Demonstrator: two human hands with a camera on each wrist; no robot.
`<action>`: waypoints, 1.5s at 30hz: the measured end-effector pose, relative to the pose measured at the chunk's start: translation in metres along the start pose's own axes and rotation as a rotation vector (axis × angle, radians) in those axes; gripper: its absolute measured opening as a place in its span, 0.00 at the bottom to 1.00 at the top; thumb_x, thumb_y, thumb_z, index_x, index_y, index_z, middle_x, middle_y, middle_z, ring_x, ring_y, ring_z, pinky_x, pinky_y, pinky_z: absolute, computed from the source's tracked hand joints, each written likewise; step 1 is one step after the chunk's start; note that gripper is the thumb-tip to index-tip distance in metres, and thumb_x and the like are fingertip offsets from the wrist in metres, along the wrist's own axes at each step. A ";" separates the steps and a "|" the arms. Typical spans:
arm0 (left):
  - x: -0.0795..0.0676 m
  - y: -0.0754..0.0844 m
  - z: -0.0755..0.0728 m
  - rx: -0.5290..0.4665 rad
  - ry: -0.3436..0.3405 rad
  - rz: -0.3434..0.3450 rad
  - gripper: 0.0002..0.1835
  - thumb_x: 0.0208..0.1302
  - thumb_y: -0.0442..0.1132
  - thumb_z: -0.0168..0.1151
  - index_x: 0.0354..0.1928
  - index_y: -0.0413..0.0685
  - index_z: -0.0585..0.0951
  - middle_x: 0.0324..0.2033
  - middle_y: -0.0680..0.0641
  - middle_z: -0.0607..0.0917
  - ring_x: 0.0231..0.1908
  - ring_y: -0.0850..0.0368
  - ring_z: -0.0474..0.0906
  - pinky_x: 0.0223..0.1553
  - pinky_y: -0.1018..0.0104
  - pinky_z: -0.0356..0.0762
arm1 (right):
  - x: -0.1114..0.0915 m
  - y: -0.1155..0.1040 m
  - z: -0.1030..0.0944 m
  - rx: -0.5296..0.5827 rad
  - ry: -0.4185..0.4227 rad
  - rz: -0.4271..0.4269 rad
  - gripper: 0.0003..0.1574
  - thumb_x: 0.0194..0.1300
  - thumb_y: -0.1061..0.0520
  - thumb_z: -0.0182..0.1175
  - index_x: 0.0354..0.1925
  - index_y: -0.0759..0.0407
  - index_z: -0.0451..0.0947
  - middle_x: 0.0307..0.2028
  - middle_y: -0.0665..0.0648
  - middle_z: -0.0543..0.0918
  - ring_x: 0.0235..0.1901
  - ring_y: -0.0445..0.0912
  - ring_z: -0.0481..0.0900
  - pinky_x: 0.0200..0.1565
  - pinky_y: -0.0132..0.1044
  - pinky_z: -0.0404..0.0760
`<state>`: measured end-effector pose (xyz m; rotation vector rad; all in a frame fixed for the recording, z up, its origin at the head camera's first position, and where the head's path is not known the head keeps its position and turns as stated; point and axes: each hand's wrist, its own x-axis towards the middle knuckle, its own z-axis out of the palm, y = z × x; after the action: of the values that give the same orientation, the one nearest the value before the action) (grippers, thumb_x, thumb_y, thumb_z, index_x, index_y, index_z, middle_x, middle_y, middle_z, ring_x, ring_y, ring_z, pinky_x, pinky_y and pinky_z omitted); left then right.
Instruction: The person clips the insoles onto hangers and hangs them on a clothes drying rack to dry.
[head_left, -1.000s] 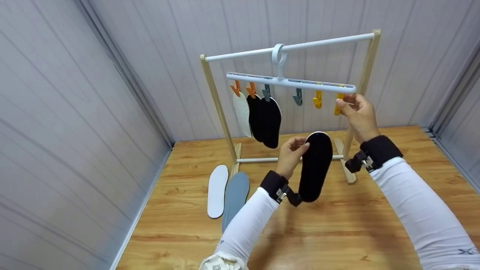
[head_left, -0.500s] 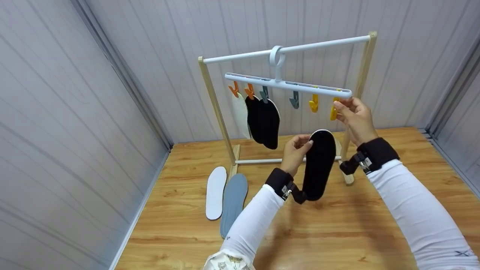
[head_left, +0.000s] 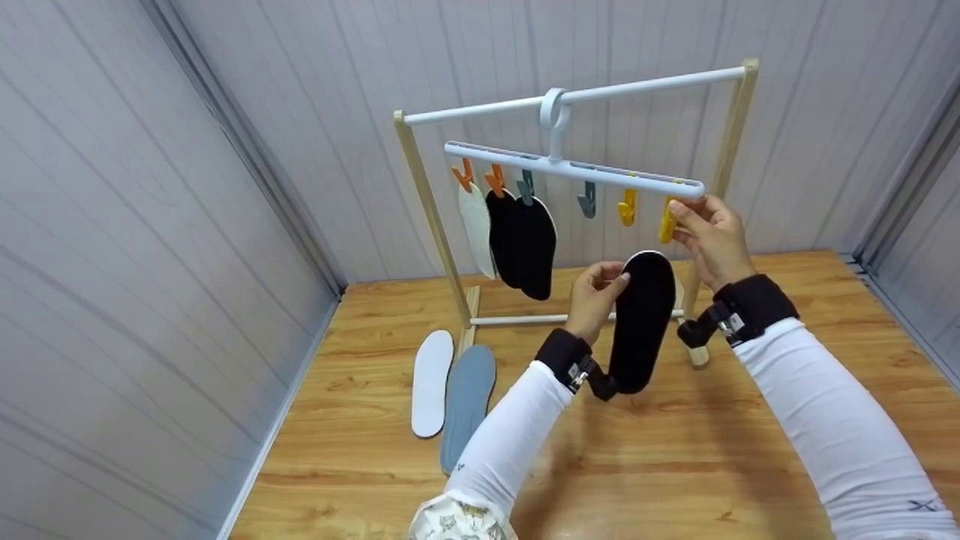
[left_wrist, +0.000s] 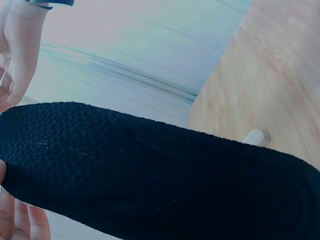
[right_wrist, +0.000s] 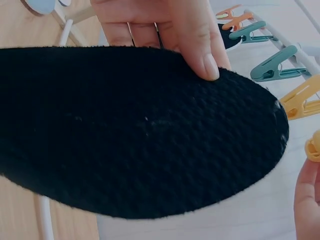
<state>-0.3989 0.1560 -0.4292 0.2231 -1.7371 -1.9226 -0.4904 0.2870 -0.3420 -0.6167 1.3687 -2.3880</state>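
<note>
My left hand point(head_left: 594, 296) pinches a black insole point(head_left: 643, 322) by its upper left edge, thumb on the front and fingers behind. The insole hangs upright, its top a little below the row of clips. With thumb and fingers my right hand point(head_left: 712, 236) grips the outermost yellow clip point(head_left: 667, 220) at the right end of a white hanger point(head_left: 622, 178). Another yellow clip point(head_left: 627, 208) and a grey-green clip point(head_left: 587, 201) hang beside it, holding nothing. In the right wrist view the black insole point(right_wrist: 150, 130) covers much of the scene, apart from the gripped clip.
At the hanger's left, orange and grey-green clips hold a white insole point(head_left: 477, 232) and two black insoles point(head_left: 534, 251). A wooden stand with a white top rod point(head_left: 480, 112) carries the hanger. On the wooden floor lie a white insole point(head_left: 432, 384) and a grey insole point(head_left: 468, 405).
My left hand has moved up and to the right with the black insole, closer to the clip. My right hand keeps its grip, and the hanger's right end has dipped slightly.
</note>
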 end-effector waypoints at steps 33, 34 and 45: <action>0.002 0.006 0.011 -0.021 0.033 0.044 0.10 0.61 0.27 0.59 0.44 0.29 0.78 0.34 0.47 0.82 0.31 0.67 0.73 0.37 0.76 0.72 | -0.007 0.010 -0.001 -0.049 -0.020 0.009 0.13 0.61 0.61 0.63 0.43 0.63 0.72 0.38 0.52 0.78 0.38 0.41 0.76 0.42 0.29 0.78; 0.002 0.005 0.011 -0.022 0.035 0.039 0.10 0.62 0.28 0.59 0.44 0.29 0.78 0.34 0.47 0.82 0.31 0.67 0.73 0.37 0.76 0.72 | -0.008 0.010 0.000 -0.062 -0.018 0.010 0.13 0.61 0.61 0.63 0.43 0.62 0.72 0.38 0.51 0.78 0.38 0.41 0.76 0.42 0.29 0.77; -0.007 -0.004 -0.005 0.010 0.047 0.051 0.12 0.64 0.30 0.58 0.48 0.32 0.77 0.44 0.39 0.81 0.38 0.65 0.75 0.44 0.73 0.73 | -0.010 0.011 -0.001 -0.022 0.016 0.000 0.07 0.59 0.64 0.64 0.37 0.60 0.77 0.34 0.51 0.81 0.35 0.40 0.78 0.42 0.27 0.77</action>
<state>-0.3920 0.1556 -0.4357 0.2231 -1.7060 -1.8587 -0.4813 0.2869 -0.3540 -0.6052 1.4037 -2.3858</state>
